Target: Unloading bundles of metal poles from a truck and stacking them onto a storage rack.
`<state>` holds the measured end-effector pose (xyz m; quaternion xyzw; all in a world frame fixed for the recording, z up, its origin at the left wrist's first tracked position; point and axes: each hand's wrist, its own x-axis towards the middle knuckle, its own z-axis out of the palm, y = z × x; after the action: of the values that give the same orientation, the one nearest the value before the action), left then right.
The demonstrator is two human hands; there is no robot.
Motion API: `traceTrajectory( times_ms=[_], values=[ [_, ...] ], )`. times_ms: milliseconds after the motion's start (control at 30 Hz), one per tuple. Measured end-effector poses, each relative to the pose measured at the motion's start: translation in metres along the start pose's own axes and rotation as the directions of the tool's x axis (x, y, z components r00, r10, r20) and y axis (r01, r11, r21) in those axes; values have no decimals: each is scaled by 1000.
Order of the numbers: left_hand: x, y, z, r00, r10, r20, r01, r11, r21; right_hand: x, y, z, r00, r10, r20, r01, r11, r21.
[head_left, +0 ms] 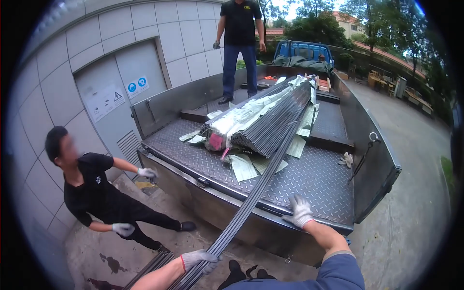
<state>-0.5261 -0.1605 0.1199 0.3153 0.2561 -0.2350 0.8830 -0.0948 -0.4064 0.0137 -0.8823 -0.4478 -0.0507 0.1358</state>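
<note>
Steel rods (251,198) slanting off truck bed (319,179) rear edge; left hand (198,258) clamped round lower end, right hand (300,211) flat, open on edge. Best kept low, slid straight.

Daylight, outdoors. Grey tiled wall (96,34) on my left with a metal door (121,92). Stained concrete ground (411,232); trees (314,24) and a blue truck (304,50) beyond.

- The standing person's (240,43) head was cut off by the top edge.
- The long rods' (251,198) lower ends ran out past the bottom edge.
- The crouching person's (96,188) face was blurred.
</note>
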Motion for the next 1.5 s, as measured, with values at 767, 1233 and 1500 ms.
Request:
traceTrajectory(
  times_ms=[767, 1233, 1500],
  values=[
    [-8, -89, 100, 967, 152, -203, -104, 968, 230, 39, -129, -74, 680, -730, 63, 728, 683, 53],
    [-103, -206, 60, 971, 134, -200, -95, 977, 193, -56, -223, -74, 530, -842, 100, 841, 537, 65],
    [-138, -296, 28, 886, 237, -398, -119, 947, 299, -118, -269, -89, 520, -830, 204, 835, 544, 86]
  ],
)
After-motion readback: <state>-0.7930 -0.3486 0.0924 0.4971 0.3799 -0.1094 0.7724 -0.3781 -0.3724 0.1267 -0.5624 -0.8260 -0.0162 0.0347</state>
